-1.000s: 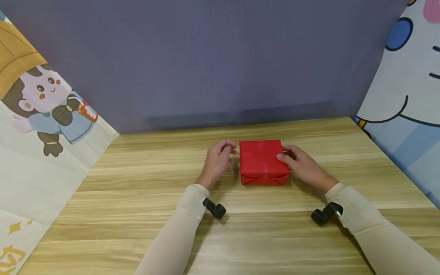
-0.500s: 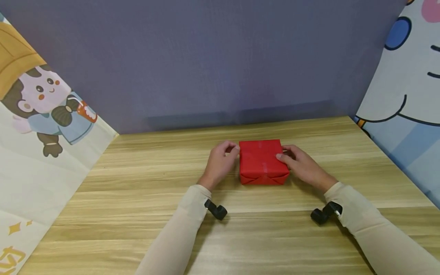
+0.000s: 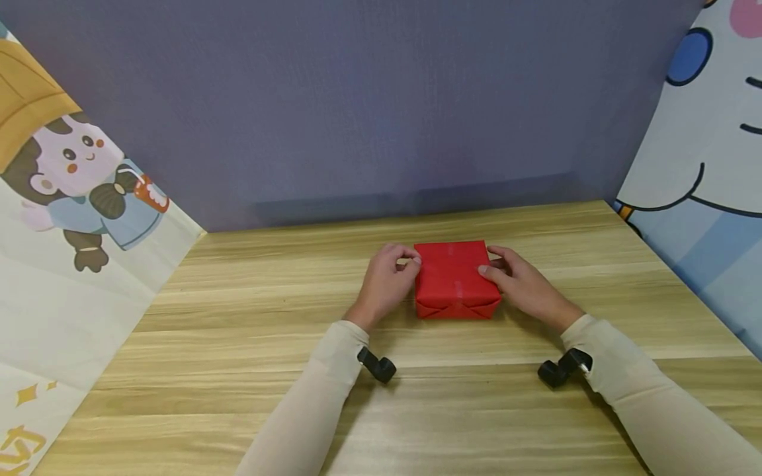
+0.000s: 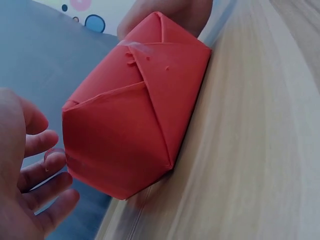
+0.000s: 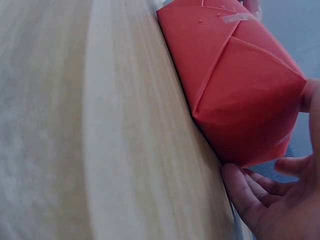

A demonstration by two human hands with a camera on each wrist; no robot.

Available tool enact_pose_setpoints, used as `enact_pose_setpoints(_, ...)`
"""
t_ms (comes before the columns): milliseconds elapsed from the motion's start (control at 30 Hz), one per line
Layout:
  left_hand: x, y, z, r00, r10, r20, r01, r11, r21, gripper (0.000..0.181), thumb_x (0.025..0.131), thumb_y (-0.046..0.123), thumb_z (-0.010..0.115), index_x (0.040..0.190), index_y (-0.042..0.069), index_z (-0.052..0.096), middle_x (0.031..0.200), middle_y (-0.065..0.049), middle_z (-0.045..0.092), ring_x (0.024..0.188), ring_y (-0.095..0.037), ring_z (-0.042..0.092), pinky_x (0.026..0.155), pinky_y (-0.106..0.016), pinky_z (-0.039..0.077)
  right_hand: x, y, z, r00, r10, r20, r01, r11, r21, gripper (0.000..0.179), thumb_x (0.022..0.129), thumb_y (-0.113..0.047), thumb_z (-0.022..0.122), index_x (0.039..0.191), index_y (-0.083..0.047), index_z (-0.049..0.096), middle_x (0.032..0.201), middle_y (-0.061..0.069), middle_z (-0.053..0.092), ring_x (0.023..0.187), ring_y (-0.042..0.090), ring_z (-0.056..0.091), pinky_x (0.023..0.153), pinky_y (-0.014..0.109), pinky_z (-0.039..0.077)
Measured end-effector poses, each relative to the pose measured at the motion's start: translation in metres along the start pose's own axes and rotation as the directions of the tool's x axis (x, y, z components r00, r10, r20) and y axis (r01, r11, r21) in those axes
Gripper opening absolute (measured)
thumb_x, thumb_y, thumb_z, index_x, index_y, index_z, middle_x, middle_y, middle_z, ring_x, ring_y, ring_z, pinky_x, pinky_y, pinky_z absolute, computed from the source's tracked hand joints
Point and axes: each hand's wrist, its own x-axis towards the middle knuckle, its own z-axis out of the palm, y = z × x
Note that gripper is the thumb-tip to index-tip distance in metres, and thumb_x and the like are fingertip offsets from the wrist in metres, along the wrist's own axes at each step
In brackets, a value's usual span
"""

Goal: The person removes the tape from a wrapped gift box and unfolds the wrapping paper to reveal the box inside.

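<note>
The right hand (image 3: 525, 283) grips the red box (image 3: 454, 274), best held steady while the left hand (image 3: 384, 281), its pinch unclear, works lightly alongside

Left hand (image 3: 383, 284) shifted rightward, fingertips now at left edge of red box (image 3: 455, 277)

1. At the lower left of the head view, I see an orange-yellow written character (image 3: 20, 439) on the white printed panel (image 3: 59, 317); it runs into the frame's edge and I cannot read it for certain.
2. Just above it, on the same panel, are two four-pointed sparkle signs (image 3: 26, 395).
3. I can read nothing on my red parcel (image 3: 449, 271).
</note>
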Motion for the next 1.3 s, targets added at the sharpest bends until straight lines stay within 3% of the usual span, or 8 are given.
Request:
enact_pose_setpoints(200, -0.001, 0.003, 0.004, 0.999, 0.043, 0.022, -0.044, 0.998, 0.052, 0.011, 0.095, 0.016, 0.063, 0.095, 0.013, 0.073, 0.116, -0.001, 0.062, 0.112, -0.017, 0.055, 0.09, -0.03, 0.052, 0.001, 0.001, 0.0, 1.0, 0.001, 0.003, -0.001, 1.0, 0.015, 0.074, 0.104, -0.038, 0.052, 0.157, 0.001, 0.019, 0.144, 0.027, 0.046, 0.127, 0.038, 0.051, 0.1, 0.05, 0.044)
enact_pose_setpoints(433, -0.002, 0.007, 0.007, 0.986, 0.145, 0.082, -0.157, 0.973, 0.17, 0.013, 0.095, 0.017, 0.064, 0.095, 0.013, 0.076, 0.131, -0.006, 0.06, 0.128, -0.024, 0.045, 0.101, -0.039, 0.043, 0.002, 0.002, 0.0, 1.0, 0.002, -0.002, -0.002, 1.0, 0.013, 0.073, 0.104, -0.039, 0.052, 0.156, 0.002, 0.022, 0.144, 0.026, 0.047, 0.127, 0.038, 0.051, 0.101, 0.049, 0.044)
enact_pose_setpoints(533, -0.002, 0.008, 0.008, 0.966, 0.235, 0.102, -0.253, 0.943, 0.217, 0.014, 0.094, 0.016, 0.065, 0.096, 0.012, 0.078, 0.131, -0.009, 0.061, 0.127, -0.026, 0.047, 0.105, -0.041, 0.04, 0.002, 0.002, 0.001, 1.0, 0.003, -0.002, -0.003, 1.0, 0.014, 0.073, 0.104, -0.039, 0.052, 0.156, 0.003, 0.023, 0.144, 0.027, 0.047, 0.127, 0.038, 0.052, 0.1, 0.049, 0.045)
enact_pose_setpoints(667, -0.002, 0.007, 0.011, 0.924, 0.365, 0.118, -0.383, 0.884, 0.269, 0.015, 0.09, 0.015, 0.066, 0.096, 0.011, 0.079, 0.129, -0.013, 0.062, 0.124, -0.029, 0.05, 0.108, -0.041, 0.036, 0.002, 0.001, 0.001, 1.0, 0.003, -0.004, -0.003, 1.0, 0.012, 0.072, 0.104, -0.04, 0.052, 0.155, 0.003, 0.024, 0.143, 0.027, 0.048, 0.126, 0.038, 0.053, 0.099, 0.049, 0.046)
enact_pose_setpoints(733, -0.002, 0.008, 0.012, 0.911, 0.392, 0.129, -0.412, 0.866, 0.281, 0.016, 0.09, 0.015, 0.066, 0.097, 0.012, 0.08, 0.129, -0.013, 0.063, 0.124, -0.03, 0.05, 0.112, -0.042, 0.032, 0.002, 0.001, 0.001, 1.0, 0.003, -0.004, -0.003, 1.0, 0.009, 0.072, 0.104, -0.04, 0.052, 0.155, 0.003, 0.024, 0.142, 0.027, 0.048, 0.125, 0.038, 0.053, 0.098, 0.049, 0.046)
enact_pose_setpoints(800, -0.003, 0.009, 0.013, 0.908, 0.394, 0.144, -0.419, 0.861, 0.29, 0.017, 0.089, 0.016, 0.065, 0.098, 0.013, 0.08, 0.13, -0.012, 0.062, 0.125, -0.03, 0.05, 0.114, -0.043, 0.028, 0.002, 0.0, 0.001, 1.0, 0.001, -0.006, -0.001, 1.0, 0.005, 0.071, 0.104, -0.04, 0.052, 0.154, 0.004, 0.026, 0.142, 0.027, 0.049, 0.124, 0.038, 0.054, 0.098, 0.049, 0.046)
enact_pose_setpoints(1000, -0.005, 0.015, 0.015, 0.918, 0.349, 0.187, -0.393, 0.86, 0.325, 0.019, 0.091, 0.018, 0.065, 0.103, 0.016, 0.08, 0.132, -0.009, 0.062, 0.131, -0.03, 0.047, 0.119, -0.051, 0.017, 0.001, 0.0, 0.001, 1.0, -0.012, -0.014, 0.012, 1.0, -0.005, 0.069, 0.104, -0.039, 0.052, 0.153, 0.005, 0.028, 0.14, 0.027, 0.051, 0.122, 0.037, 0.055, 0.099, 0.049, 0.046)
enact_pose_setpoints(1300, -0.009, 0.023, 0.02, 0.914, 0.312, 0.26, -0.389, 0.856, 0.34, 0.022, 0.093, 0.025, 0.064, 0.108, 0.018, 0.078, 0.128, -0.003, 0.063, 0.126, -0.017, 0.052, 0.12, -0.052, 0.013, 0.0, 0.0, 0.001, 1.0, -0.009, -0.012, 0.009, 1.0, -0.008, 0.07, 0.104, -0.039, 0.052, 0.153, 0.004, 0.027, 0.141, 0.027, 0.05, 0.124, 0.038, 0.054, 0.1, 0.051, 0.045)
